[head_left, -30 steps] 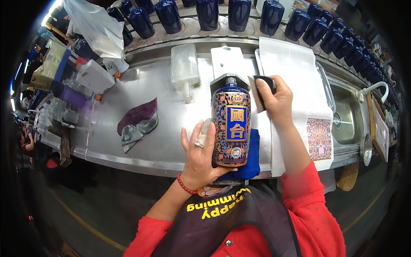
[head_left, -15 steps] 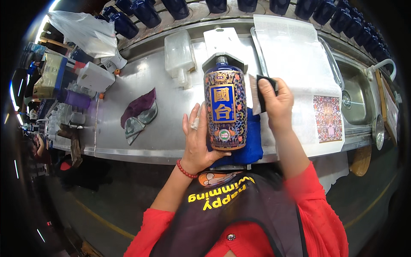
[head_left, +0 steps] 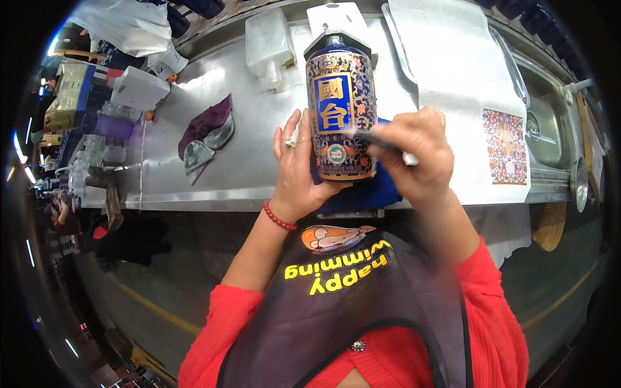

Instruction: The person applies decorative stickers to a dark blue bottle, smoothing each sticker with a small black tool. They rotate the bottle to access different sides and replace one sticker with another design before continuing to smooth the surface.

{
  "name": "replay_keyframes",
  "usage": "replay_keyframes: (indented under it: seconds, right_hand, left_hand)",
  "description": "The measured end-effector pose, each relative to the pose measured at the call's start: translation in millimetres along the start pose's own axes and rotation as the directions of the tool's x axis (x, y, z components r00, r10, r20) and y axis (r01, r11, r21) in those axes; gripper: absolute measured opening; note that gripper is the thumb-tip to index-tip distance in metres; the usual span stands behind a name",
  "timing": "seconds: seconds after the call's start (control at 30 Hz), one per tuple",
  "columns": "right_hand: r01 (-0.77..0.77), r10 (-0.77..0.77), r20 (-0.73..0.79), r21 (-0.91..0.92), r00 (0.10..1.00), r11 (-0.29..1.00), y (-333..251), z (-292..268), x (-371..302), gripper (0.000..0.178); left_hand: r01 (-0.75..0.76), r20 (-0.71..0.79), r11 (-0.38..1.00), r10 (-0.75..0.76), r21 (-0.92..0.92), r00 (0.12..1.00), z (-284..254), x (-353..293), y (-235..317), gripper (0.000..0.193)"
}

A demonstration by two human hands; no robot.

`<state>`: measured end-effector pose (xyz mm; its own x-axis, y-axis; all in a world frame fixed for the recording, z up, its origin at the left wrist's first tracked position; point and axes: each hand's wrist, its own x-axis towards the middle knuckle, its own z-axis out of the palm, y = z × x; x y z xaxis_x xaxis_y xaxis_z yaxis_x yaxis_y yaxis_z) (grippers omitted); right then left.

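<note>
A dark blue bottle (head_left: 333,107) with a colourful floral, gold-lettered wrap lies on its back on the steel counter, neck pointing away from me. My left hand (head_left: 297,161) holds it, fingers along its left side and thumb at the base; a whitish scrap (head_left: 292,138) clings to one finger. Over the bottle's lower right side, my right hand (head_left: 420,155) is closed on a flat black scraper (head_left: 367,134), blurred by motion and seen nearly edge-on against the wrap. A blue cloth (head_left: 388,191) lies under the bottle, and a grey angular block (head_left: 365,46) sits behind its neck.
Left on the counter lies a purple and grey cloth (head_left: 208,137); beyond it stands a clear plastic container (head_left: 266,48). At right, white sheets (head_left: 446,71) carry a printed floral label (head_left: 504,147), beside a steel sink (head_left: 550,139). Boxes and a purple jar (head_left: 111,125) crowd the far left.
My right hand has brought the scraper from beside the bottle leftward onto its lower right side. The left hand keeps its hold. The whole view has shifted, so the counter appears higher.
</note>
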<state>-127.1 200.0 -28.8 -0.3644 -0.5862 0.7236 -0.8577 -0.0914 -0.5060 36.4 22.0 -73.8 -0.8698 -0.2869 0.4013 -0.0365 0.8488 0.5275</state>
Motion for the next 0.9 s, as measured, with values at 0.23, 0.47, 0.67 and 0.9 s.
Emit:
replay_keyframes:
  seconds: [0.23,0.47,0.67,0.9]
  right_hand:
    - [0.172,-0.177,0.140,0.048,0.974,0.984,-17,-14,-28,0.028]
    - [-0.592,0.669,0.125,0.604,0.732,0.534,-11,-18,-32,0.019]
    - [-0.595,0.762,0.107,0.697,0.639,0.401,-4,-8,-29,0.020]
    - [-0.631,0.741,0.202,0.688,0.641,0.359,-8,-4,-34,0.019]
  left_hand:
    - [-0.022,-0.074,0.995,0.029,0.098,0.997,-8,9,16,0.123]
    - [-0.116,0.045,0.983,0.111,0.139,0.993,-22,14,27,0.114]
    - [-0.091,0.048,0.996,0.092,-0.013,0.995,-14,6,17,0.101]
    - [-0.183,0.042,0.945,0.178,0.270,0.983,-22,4,39,0.064]
